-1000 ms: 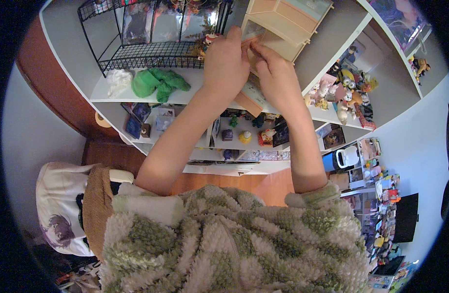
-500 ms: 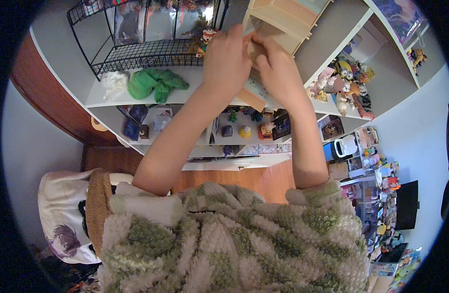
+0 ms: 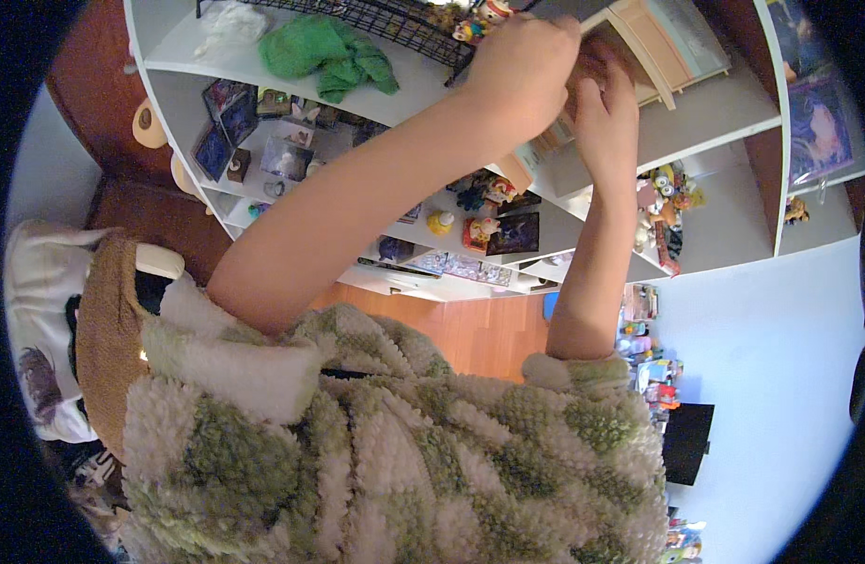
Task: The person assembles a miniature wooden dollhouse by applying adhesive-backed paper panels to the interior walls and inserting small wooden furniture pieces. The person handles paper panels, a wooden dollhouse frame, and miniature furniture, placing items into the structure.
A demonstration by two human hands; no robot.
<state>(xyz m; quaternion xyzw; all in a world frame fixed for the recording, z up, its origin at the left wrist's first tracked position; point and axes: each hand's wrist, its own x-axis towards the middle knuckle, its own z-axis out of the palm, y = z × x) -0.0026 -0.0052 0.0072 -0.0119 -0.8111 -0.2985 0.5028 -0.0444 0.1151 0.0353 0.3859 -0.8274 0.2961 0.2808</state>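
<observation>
Both my hands are raised to the upper shelf, at a peach and cream box-like piece (image 3: 647, 56) resembling a miniature house. My left hand (image 3: 526, 70) is closed, its knuckles up, just left of the piece; whatever its fingers grip is hidden. Close beside it, my right hand (image 3: 607, 108) has bent fingers reaching into the shadowed front of the piece, thumb near the index finger. Its fingertips are partly covered, so anything pinched there cannot be made out. A flat peach strip (image 3: 515, 171) juts out below my left wrist. Small figurines (image 3: 489, 14) stand right by my left hand.
A black wire rack (image 3: 395, 26) runs along the shelf at left, with a green cloth (image 3: 324, 56) and a crumpled white cloth (image 3: 230, 28) in front. Lower shelves hold framed cards (image 3: 233, 113) and a yellow figure (image 3: 440, 222). More toys (image 3: 668, 193) sit in the right compartment.
The view has shifted, so shelves and hands appear farther right and higher. Both hands stay at the peach and cream piece, still close together.
</observation>
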